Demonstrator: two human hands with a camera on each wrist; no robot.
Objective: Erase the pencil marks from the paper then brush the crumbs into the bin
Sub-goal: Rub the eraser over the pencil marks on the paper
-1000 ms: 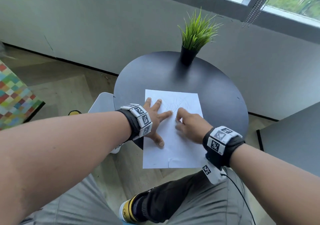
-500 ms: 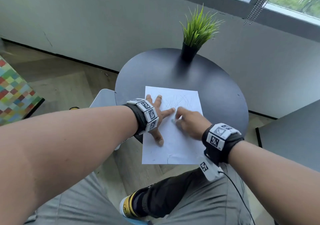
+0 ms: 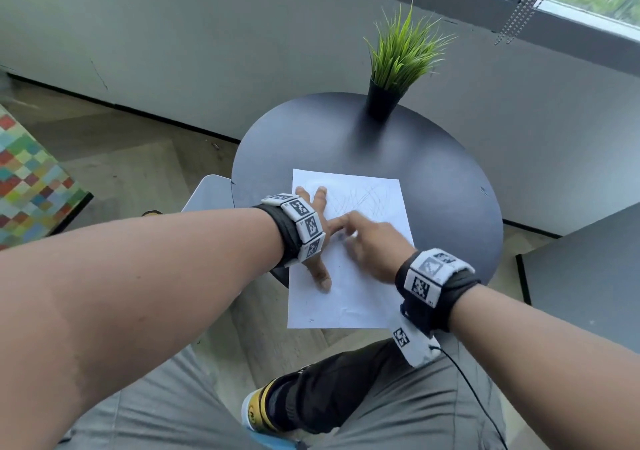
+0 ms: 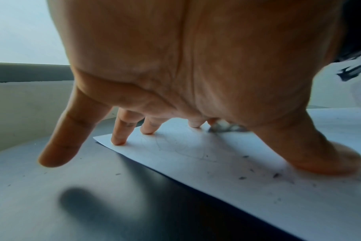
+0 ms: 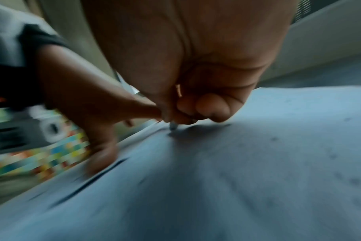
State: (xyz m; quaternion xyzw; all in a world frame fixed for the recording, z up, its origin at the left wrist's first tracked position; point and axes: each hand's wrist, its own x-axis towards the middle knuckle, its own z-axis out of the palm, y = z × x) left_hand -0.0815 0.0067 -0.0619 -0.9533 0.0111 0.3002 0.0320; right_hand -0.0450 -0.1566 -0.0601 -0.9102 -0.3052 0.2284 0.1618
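The paper (image 3: 360,276) lies on the near part of the round dark surface (image 3: 446,186), its near edge hanging past the rim toward your knees. Pencil marks (image 3: 360,198) cross its far half, and dark crumbs (image 4: 242,178) lie scattered on the sheet near your left thumb, with a few on the surface beside it. Your right hand (image 3: 370,245) is over the middle of the sheet, blurred, fingers curled and pinching a small eraser (image 5: 173,126) whose tip touches the paper; the left wrist view shows the same eraser as a grey smear past your left fingers. Your left hand (image 3: 317,228) is spread flat, with several fingertips (image 4: 118,141) and the thumb pressing on the sheet's left side and the little finger raised over the bare surface beyond the paper's edge. The two hands are just beside each other. At the far edge of the surface stands a potted grass plant (image 3: 398,65), well apart from the paper. A pale bin (image 3: 207,193) sits on the floor just left of the surface, partly hidden by your left arm.
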